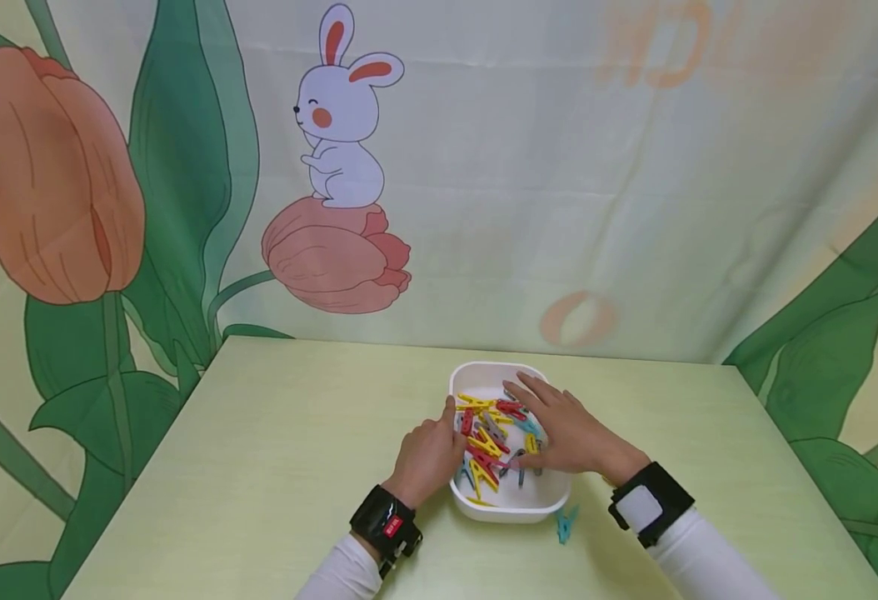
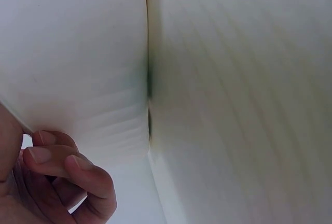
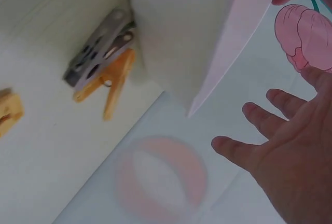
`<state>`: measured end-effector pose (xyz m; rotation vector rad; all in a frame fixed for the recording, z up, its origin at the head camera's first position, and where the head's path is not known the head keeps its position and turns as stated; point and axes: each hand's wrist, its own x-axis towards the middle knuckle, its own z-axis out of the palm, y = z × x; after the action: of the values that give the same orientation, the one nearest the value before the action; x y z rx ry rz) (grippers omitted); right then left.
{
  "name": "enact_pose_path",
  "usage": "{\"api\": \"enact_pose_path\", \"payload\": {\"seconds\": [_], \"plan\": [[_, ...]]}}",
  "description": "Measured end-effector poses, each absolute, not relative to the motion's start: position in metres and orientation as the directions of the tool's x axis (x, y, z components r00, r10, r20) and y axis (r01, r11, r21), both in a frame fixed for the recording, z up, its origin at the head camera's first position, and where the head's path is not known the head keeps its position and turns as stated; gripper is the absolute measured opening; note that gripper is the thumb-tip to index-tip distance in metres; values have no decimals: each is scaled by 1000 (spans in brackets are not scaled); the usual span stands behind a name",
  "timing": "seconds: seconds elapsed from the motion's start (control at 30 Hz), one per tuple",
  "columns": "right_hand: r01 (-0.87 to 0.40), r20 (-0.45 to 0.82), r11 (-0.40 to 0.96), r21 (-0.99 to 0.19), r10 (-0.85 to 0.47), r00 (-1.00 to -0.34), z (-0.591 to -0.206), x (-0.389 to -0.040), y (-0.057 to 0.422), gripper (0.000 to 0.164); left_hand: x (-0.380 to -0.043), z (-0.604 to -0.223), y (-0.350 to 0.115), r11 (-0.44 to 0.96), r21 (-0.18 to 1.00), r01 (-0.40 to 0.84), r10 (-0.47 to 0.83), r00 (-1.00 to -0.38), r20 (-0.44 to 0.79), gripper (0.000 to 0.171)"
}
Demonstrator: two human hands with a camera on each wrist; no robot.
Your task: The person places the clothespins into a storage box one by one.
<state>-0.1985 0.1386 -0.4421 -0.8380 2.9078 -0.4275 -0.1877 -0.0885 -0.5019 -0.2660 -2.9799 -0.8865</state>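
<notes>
A white plastic basin (image 1: 510, 515) on the table holds a heap of clothespins (image 1: 486, 446) in yellow, red, blue and grey. My left hand (image 1: 427, 457) grips the basin's left rim, thumb up at the edge; in the left wrist view its fingers (image 2: 93, 180) curl against the outer wall. Over the basin's right side my right hand (image 1: 568, 429) is spread, covering part of the heap. Its fingers (image 3: 264, 120) show extended and apart in the right wrist view. A blue clothespin (image 1: 565, 525) lies outside the basin, at its front right corner.
Beside the basin's outer wall, a grey clothespin (image 3: 96, 50) and a yellow clothespin (image 3: 120, 76) lie together on the table (image 1: 296, 467). Another yellow clothespin (image 3: 9, 114) is farther off. A curtain (image 1: 484, 208) printed with a rabbit and tulips hangs behind the table.
</notes>
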Motion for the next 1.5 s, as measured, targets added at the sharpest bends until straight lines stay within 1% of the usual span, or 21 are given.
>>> {"api": "enact_pose_path", "payload": {"seconds": [0.2, 0.4, 0.53, 0.67, 0.83, 0.9, 1.0, 1.1, 1.17, 1.23, 1.43, 1.5], "plan": [[-448, -36, 835, -320, -483, -875, -449, -191, 158, 106, -187, -501, -88, 825, 543, 154, 152, -987, 49, 64], [-338, -74, 872, -355, -386, -919, -460, -189, 178, 100, -188, -502, -88, 831, 537, 147, 144, -988, 48, 64], [-281, -111, 881, -380, -345, -932, -467, -188, 190, 96, -189, -503, -87, 832, 533, 156, 147, -987, 59, 63], [-271, -103, 875, -400, -337, -936, -471, -186, 200, 88, -189, -503, -87, 827, 541, 154, 148, -987, 54, 64], [-304, -51, 874, -379, -348, -936, -478, -185, 212, 79, -188, -502, -87, 824, 546, 151, 148, -988, 51, 64], [-309, -50, 879, -364, -350, -935, -482, -185, 215, 79, -188, -501, -87, 824, 546, 150, 146, -988, 51, 64], [-292, -80, 889, -353, -340, -937, -491, -185, 217, 86, -188, -501, -87, 826, 544, 146, 144, -989, 47, 64], [-284, -117, 886, -366, -346, -931, -498, -185, 214, 92, -188, -501, -87, 826, 545, 141, 142, -989, 41, 64], [-278, -139, 885, -374, -350, -926, -501, -184, 212, 92, -188, -502, -87, 825, 548, 138, 141, -989, 35, 64], [-285, -148, 884, -370, -359, -922, -504, -183, 209, 88, -188, -502, -87, 823, 552, 134, 140, -990, 32, 64], [-323, -120, 901, -291, -370, -921, -506, -182, 201, 59, -188, -500, -87, 816, 564, 130, 140, -990, 25, 64], [-321, -115, 906, -275, -363, -925, -506, -183, 200, 53, -187, -499, -88, 817, 562, 131, 141, -990, 25, 65]]}}
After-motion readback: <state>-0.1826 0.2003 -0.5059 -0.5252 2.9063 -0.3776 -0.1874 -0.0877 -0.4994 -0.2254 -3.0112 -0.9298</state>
